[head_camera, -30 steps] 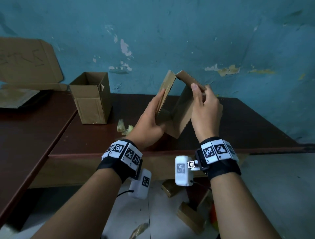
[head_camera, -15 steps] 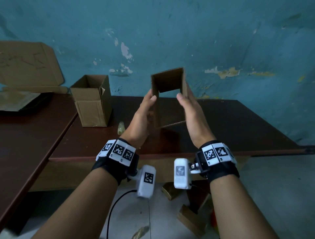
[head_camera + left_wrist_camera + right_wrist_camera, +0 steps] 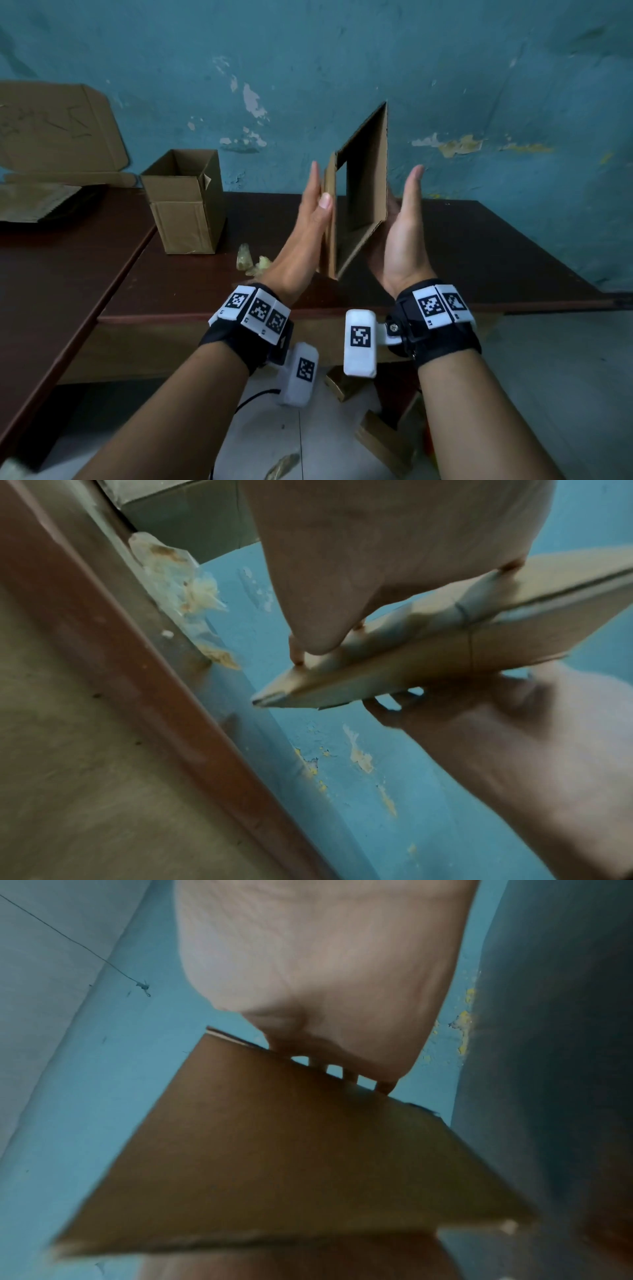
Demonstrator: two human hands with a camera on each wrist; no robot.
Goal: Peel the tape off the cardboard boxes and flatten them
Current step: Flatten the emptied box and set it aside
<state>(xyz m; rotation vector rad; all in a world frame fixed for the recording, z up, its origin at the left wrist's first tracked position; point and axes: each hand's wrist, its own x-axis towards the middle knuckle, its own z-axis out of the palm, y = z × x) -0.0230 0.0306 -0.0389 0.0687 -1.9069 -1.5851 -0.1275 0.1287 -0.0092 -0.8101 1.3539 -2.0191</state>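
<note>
A brown cardboard box point(image 3: 364, 192), open at both ends, is skewed into a slanted sleeve above the table point(image 3: 479, 246). A second box point(image 3: 185, 202) (upright, top open) stands further left, beside crumpled tape point(image 3: 251, 262).

**Lighting and Picture Quality**

In the head view you get dim, even, diffuse light with no glare; the source is not visible. The dark table point(image 3: 479, 246) shows only soft shadow beside the open box point(image 3: 185, 205). Expect wide-angle bending toward the frame edges. The head view is sharp. Both wrist views are soft and motion-blurred: the left hand point(image 3: 394, 547) and right hand point(image 3: 318, 966) fill the frames pale and out of focus, and the held cardboard box point(image 3: 274, 1150) has smeared edges.
</note>
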